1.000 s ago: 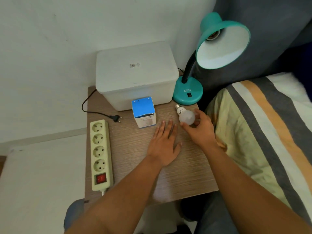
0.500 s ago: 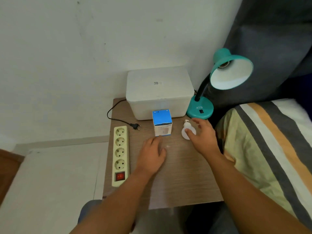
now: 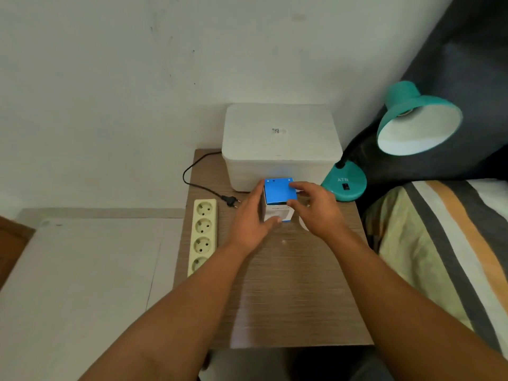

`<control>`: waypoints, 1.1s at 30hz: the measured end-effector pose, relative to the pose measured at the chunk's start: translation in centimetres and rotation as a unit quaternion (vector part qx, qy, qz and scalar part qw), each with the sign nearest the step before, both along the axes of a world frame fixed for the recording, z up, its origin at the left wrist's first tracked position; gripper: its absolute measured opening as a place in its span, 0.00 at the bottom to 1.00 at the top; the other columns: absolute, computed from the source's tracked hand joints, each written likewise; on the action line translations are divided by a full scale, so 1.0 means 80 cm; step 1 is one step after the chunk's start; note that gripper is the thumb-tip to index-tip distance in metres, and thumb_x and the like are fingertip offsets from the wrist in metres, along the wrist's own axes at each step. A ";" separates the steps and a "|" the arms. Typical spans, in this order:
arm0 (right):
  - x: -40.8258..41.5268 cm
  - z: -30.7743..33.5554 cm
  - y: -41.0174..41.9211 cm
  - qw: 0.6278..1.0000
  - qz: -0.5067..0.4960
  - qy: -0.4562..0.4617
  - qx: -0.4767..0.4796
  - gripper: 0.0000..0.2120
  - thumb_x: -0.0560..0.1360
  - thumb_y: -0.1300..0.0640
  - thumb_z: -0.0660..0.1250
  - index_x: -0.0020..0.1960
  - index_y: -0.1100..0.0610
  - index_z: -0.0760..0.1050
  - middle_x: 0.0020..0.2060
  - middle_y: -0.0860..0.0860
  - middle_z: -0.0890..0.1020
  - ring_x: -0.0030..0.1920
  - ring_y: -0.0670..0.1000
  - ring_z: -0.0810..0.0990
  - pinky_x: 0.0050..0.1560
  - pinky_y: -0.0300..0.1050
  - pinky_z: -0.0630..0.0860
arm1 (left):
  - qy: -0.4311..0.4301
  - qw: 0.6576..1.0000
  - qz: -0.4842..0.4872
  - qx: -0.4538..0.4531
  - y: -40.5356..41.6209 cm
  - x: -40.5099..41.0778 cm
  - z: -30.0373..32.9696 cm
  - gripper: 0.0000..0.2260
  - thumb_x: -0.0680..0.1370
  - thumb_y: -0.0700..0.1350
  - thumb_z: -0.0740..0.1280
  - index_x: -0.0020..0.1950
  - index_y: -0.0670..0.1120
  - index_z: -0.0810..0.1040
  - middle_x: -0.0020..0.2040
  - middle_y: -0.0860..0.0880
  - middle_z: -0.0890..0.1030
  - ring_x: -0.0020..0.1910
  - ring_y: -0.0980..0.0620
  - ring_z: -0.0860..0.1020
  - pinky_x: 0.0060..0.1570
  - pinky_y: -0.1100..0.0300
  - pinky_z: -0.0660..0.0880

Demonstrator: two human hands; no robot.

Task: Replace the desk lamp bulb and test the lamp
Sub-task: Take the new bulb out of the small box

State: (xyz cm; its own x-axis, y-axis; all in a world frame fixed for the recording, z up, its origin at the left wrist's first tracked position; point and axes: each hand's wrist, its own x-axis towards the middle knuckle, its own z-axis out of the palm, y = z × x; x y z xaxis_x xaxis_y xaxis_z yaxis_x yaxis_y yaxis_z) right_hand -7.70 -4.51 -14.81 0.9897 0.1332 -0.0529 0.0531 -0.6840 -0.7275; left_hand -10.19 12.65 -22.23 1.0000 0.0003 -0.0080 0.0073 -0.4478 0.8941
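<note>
A small bulb box [image 3: 279, 192] with a blue top stands on the wooden bedside table [image 3: 288, 284], in front of the white bin. My left hand [image 3: 251, 220] clasps its left side, thumb across the lower front. My right hand [image 3: 316, 209] pinches the top's right edge between thumb and forefinger. A white bulb [image 3: 303, 226] lies on the table under my right palm, only a sliver showing. The teal desk lamp [image 3: 345, 184] stands at the back right; its shade [image 3: 419, 127] faces me, and I cannot tell whether the socket holds a bulb.
A lidded white plastic bin [image 3: 280, 144] fills the table's back. A cream power strip [image 3: 203, 232] lies along the left edge, with the lamp's black plug [image 3: 230, 200] loose beside it. A striped bed [image 3: 445, 243] adjoins on the right.
My right hand let go of the white bulb, left it on the table, and moved left onto the box. My left hand rose from the table and took the box's left side.
</note>
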 end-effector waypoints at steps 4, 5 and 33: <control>0.003 -0.002 0.001 1.000 0.002 -0.011 0.003 0.20 0.75 0.57 0.72 0.66 0.55 0.76 0.61 0.51 0.81 0.58 0.48 0.79 0.62 0.49 0.76 | -0.017 1.000 0.014 -0.007 -0.003 0.004 -0.013 0.38 0.75 0.52 0.70 0.78 0.66 0.53 0.67 0.49 0.76 0.63 0.50 0.78 0.61 0.46 0.77; 0.003 -0.002 0.001 1.000 0.002 -0.011 0.008 0.20 0.75 0.57 0.72 0.66 0.56 0.75 0.61 0.51 0.81 0.58 0.48 0.79 0.61 0.49 0.76 | -0.025 1.000 0.013 -0.004 -0.004 0.005 -0.014 0.38 0.76 0.49 0.70 0.78 0.68 0.51 0.65 0.47 0.78 0.61 0.49 0.80 0.60 0.46 0.78; 0.010 0.001 0.014 0.985 -0.147 -0.053 0.070 0.20 0.75 0.43 0.70 0.63 0.49 0.73 0.48 0.45 0.81 0.41 0.41 0.80 0.45 0.46 0.79 | -0.021 0.997 -0.035 0.070 0.010 0.017 0.012 0.45 0.76 0.43 0.73 0.80 0.63 0.47 0.56 0.50 0.82 0.51 0.55 0.82 0.55 0.54 0.80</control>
State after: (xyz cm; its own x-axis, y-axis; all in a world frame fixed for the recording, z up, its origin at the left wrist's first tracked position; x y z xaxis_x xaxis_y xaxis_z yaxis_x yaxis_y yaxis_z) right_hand -6.89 -3.39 -14.72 0.9855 -0.1621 0.0508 -0.0524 -0.5746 -0.8168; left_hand -8.84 13.49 -21.29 0.9971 -0.0703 0.0284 -0.0634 -0.5666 0.8215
